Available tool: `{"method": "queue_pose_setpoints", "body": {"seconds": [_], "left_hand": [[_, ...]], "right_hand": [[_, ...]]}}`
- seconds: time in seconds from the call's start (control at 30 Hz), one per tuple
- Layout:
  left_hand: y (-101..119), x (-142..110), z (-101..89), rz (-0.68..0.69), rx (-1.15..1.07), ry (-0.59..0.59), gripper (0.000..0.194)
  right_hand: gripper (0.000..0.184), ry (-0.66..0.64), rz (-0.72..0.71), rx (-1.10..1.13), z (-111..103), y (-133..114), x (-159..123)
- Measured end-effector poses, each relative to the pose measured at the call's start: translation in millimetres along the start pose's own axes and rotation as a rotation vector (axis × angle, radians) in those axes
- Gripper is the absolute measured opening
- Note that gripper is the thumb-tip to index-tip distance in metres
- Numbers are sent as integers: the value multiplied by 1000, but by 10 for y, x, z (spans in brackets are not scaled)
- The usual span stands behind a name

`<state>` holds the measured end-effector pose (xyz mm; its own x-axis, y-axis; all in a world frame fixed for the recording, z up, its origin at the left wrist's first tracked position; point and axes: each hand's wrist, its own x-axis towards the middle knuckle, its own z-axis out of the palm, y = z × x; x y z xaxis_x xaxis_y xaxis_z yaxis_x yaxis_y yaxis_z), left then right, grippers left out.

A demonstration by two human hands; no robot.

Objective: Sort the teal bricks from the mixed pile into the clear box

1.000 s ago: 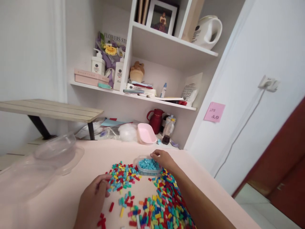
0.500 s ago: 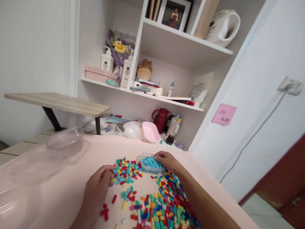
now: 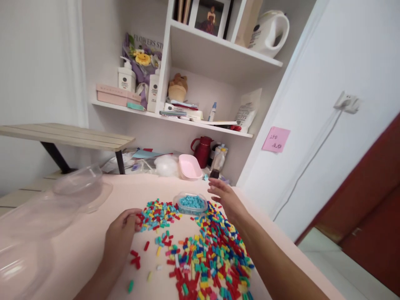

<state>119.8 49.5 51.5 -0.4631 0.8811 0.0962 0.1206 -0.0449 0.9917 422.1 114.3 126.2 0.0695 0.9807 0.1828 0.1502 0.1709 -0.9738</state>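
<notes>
Many small coloured blocks (image 3: pixel 206 254) in red, blue, yellow and green lie scattered over the pink table (image 3: pixel 87 250). A small clear tub (image 3: pixel 191 203) holds only light-blue blocks. My left hand (image 3: pixel 120 237) rests on the table at the left edge of the pile, fingers curled in a pinch by the blocks; what it holds is hidden. My right hand (image 3: pixel 225 198) hovers just right of the tub, fingers spread and not touching it.
Clear plastic containers (image 3: pixel 78 189) and lids stand at the table's left. Behind are a pink tray (image 3: pixel 190 166), a dark red jug (image 3: pixel 202 151), a bottle (image 3: pixel 217 163) and white shelves (image 3: pixel 175 118) with bottles and a frame. A wooden bench (image 3: pixel 65 136) stands left; a wall lies right.
My right hand has lifted off the tub's rim and moved right, opening its fingers. My left hand stays at the pile's left edge. The camera view shifted.
</notes>
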Motion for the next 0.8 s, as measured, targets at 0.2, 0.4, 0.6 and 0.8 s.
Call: {"method": "queue_pose_setpoints", "body": {"seconds": [0.2, 0.4, 0.6, 0.8], "left_hand": [[38, -26, 8, 19, -18, 8, 35], [14, -87, 69, 33, -46, -115, 32], [29, -233, 204, 16, -117, -364, 40], [92, -241, 202, -60, -173, -202, 40]], "right_hand": [[31, -200, 4, 313, 344, -183, -400], [20, -396, -354, -506, 653, 206, -642], [24, -530, -539, -756, 944, 393, -844], [23, -500, -489, -820, 985, 436, -814]]}}
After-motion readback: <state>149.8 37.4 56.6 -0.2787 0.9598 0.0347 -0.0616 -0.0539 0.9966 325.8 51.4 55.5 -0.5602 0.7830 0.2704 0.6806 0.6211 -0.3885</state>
